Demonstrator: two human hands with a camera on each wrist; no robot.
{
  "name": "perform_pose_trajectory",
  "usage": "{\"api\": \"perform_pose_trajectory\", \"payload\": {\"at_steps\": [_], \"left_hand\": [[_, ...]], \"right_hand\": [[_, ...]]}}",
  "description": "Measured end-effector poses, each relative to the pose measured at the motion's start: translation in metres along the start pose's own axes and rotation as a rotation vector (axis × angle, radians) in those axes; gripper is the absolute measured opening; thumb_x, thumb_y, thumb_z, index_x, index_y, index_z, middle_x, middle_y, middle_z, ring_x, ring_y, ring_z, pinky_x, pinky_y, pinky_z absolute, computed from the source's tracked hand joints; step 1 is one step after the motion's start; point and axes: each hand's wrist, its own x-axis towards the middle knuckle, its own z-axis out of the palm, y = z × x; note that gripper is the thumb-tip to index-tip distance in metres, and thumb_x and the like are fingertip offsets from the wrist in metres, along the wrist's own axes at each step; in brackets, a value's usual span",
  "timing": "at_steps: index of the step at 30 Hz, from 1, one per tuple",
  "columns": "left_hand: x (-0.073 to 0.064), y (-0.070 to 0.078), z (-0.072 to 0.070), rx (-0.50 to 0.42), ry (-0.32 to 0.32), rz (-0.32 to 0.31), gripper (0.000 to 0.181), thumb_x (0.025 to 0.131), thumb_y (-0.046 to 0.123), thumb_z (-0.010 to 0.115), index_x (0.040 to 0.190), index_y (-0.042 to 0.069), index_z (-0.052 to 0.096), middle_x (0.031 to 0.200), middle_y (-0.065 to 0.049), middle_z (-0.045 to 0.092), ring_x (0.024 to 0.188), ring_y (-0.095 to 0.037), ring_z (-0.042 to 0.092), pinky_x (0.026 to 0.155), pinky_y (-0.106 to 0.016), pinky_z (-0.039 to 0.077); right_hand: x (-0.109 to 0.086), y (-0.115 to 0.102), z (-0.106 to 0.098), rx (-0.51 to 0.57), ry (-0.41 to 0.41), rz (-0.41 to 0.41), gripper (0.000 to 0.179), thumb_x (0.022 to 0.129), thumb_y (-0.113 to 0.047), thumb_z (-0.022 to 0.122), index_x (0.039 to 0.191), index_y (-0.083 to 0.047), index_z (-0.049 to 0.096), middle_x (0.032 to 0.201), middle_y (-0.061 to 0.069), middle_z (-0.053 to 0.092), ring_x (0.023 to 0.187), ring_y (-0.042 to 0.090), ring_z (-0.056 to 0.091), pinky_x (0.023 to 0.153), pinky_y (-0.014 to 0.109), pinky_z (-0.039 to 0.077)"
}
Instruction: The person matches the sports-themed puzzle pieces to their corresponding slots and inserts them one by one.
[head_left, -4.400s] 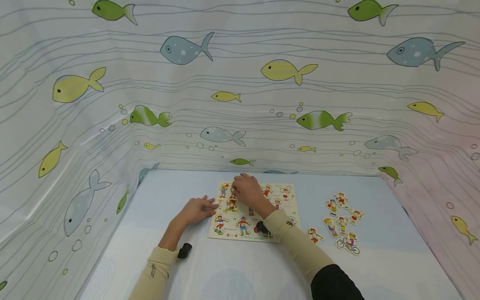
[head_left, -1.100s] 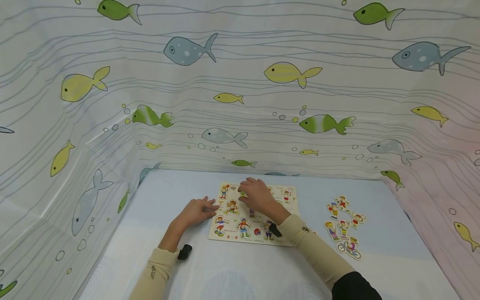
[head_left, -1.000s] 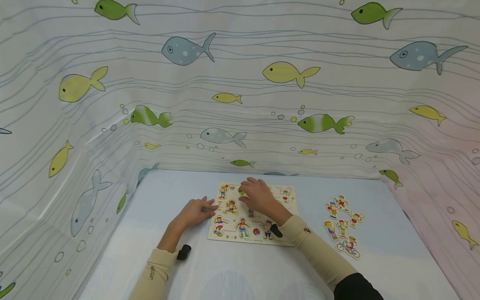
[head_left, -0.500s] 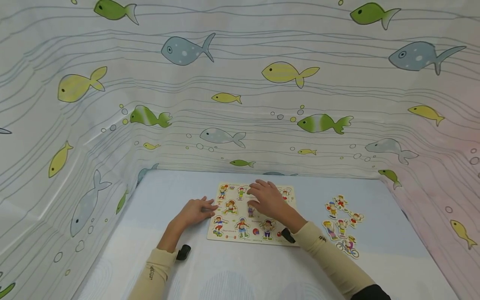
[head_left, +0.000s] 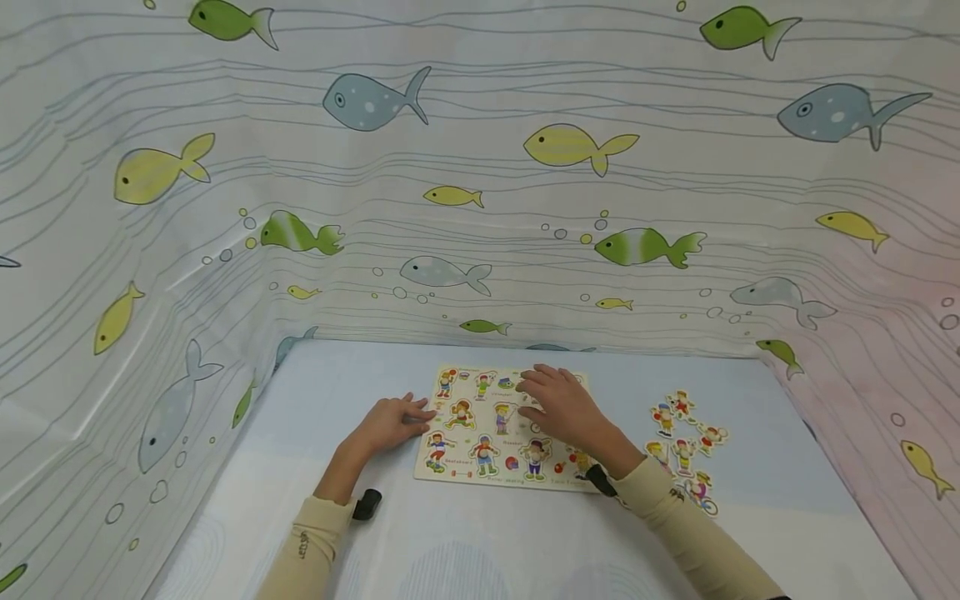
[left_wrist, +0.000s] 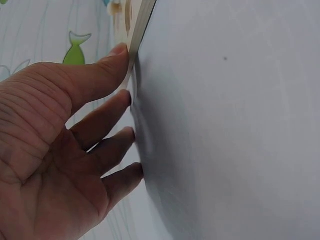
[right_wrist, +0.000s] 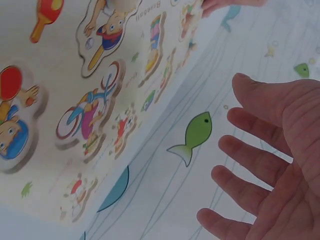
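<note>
A cream puzzle board [head_left: 461,450] printed with sport figures lies on the table. My left hand [head_left: 390,421] rests at its left edge, fingers spread. In the left wrist view the thumb [left_wrist: 112,65] touches the board's side, and the other fingertips reach the tabletop. Over the right half of the board hovers my right hand [head_left: 566,408], its fingers loosely bent and nothing held, as the right wrist view confirms. A baseball player piece [right_wrist: 112,32] sits raised on the board; the cyclist picture [right_wrist: 87,115] looks recessed. Right of the board lie several loose figure pieces [head_left: 682,458].
A cyclist piece [head_left: 701,490] lies nearest among the loose pieces, partly behind the right sleeve [head_left: 675,517]. The pale table [head_left: 345,550] is bounded at the back and sides by fish-patterned sheeting [head_left: 525,250].
My right hand has moved right from the board's upper left, uncovering a green-clad figure and then a golfer-like one in the middle. My left hand has stayed in place.
</note>
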Motion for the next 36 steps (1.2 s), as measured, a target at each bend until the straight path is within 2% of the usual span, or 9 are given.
{"api": "perform_pose_trajectory", "payload": {"at_steps": [13,21,28,36], "left_hand": [[0.0,-0.001,0.001,-0.006,0.0,0.009,0.028,0.089,0.019,0.074,0.116,0.012,0.074,0.134,-0.011,0.059,0.136,-0.04,0.041,0.11,-0.06,0.029],[0.0,0.0,0.0,-0.005,0.001,-0.014,0.029,0.088,0.019,0.074,0.117,0.013,0.074,0.135,-0.01,0.058,0.137,-0.039,0.04,0.111,-0.06,0.027],[0.001,-0.001,0.001,-0.005,-0.006,-0.012,0.03,0.089,0.02,0.074,0.117,0.012,0.073,0.136,-0.009,0.058,0.137,-0.039,0.039,0.112,-0.06,0.027],[0.001,-0.002,0.002,0.001,-0.007,-0.017,0.029,0.088,0.02,0.074,0.117,0.013,0.074,0.136,-0.009,0.058,0.138,-0.038,0.039,0.111,-0.06,0.027]], "right_hand": [[-0.027,0.018,-0.012,0.008,0.002,0.059,0.035,0.091,-0.028,0.073,0.121,-0.013,0.066,0.137,0.01,0.058,0.135,0.033,0.043,0.108,0.055,0.035],[-0.042,0.029,-0.016,0.011,0.028,0.11,0.035,0.089,-0.027,0.075,0.119,-0.01,0.067,0.136,0.01,0.059,0.135,0.035,0.043,0.108,0.057,0.034],[-0.053,0.046,-0.018,0.004,0.028,0.165,0.038,0.089,-0.026,0.075,0.122,-0.008,0.067,0.136,0.012,0.059,0.134,0.037,0.044,0.107,0.06,0.034],[-0.069,0.067,-0.022,0.001,0.047,0.215,0.035,0.087,-0.023,0.078,0.117,-0.007,0.068,0.132,0.014,0.061,0.131,0.04,0.046,0.103,0.062,0.036]]}}
